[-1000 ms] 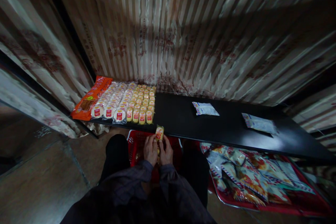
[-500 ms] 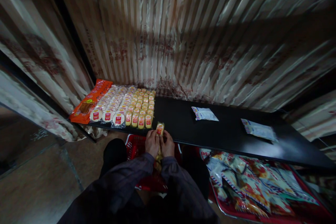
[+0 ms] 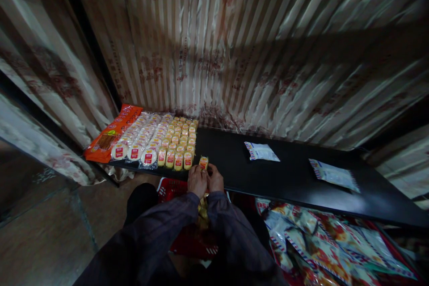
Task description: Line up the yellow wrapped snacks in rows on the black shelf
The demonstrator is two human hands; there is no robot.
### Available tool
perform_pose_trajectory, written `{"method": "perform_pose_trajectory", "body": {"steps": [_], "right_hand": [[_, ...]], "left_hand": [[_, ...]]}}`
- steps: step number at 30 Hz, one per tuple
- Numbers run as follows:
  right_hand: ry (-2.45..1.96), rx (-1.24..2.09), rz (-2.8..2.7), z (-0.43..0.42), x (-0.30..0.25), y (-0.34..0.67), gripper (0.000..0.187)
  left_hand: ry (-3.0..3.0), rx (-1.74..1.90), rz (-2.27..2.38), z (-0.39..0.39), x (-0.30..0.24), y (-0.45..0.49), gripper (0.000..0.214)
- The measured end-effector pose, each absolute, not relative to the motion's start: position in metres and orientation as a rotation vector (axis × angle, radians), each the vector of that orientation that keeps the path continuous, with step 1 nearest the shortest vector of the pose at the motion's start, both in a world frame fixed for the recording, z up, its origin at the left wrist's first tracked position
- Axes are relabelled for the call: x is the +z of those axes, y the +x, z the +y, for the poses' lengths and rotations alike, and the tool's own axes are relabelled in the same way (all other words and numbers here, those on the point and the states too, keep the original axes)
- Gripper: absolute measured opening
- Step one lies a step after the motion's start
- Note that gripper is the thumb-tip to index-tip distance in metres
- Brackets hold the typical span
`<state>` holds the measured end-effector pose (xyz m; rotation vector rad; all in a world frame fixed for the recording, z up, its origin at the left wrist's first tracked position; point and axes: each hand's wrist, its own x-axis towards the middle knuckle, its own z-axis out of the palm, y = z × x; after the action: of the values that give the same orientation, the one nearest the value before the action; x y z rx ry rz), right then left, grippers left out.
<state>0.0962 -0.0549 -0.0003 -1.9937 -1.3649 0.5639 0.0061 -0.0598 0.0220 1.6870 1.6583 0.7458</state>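
Observation:
A small yellow wrapped snack cake point(image 3: 203, 162) with a red label stands at the front edge of the black shelf point(image 3: 228, 156). My left hand point(image 3: 197, 180) has its fingers closed against its left side. From the right, my right hand point(image 3: 215, 178) pinches the same cake. Just left of it are rows of matching yellow cakes point(image 3: 178, 160), lined up front to back. Beyond those lie rows of round white wrapped cakes point(image 3: 148, 157). Below my hands sits a red basket point(image 3: 167, 187) with gold-wrapped pieces point(image 3: 203, 210) inside, partly hidden by my forearms.
An orange packet point(image 3: 112, 136) lies at the shelf's left end. Two white packets, one nearer point(image 3: 263, 152) and one farther right point(image 3: 335, 175), lie on the shelf. Several bags point(image 3: 321, 241) fill a red container at lower right. A striped curtain point(image 3: 214, 44) hangs behind.
The view has tilted slightly, so the shelf sits a little lower. Both hands have stayed at the yellow cake, which is now slightly closer to the row on its left.

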Motion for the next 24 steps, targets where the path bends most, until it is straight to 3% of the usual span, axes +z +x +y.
{"method": "perform_pose_trajectory", "body": {"steps": [24], "right_hand": [[-1.804,0.592,-1.296,0.043,-0.031,0.13,0.049]], "left_hand": [[1.779,0.744,1.641,0.025,0.009,0.053,0.039]]}}
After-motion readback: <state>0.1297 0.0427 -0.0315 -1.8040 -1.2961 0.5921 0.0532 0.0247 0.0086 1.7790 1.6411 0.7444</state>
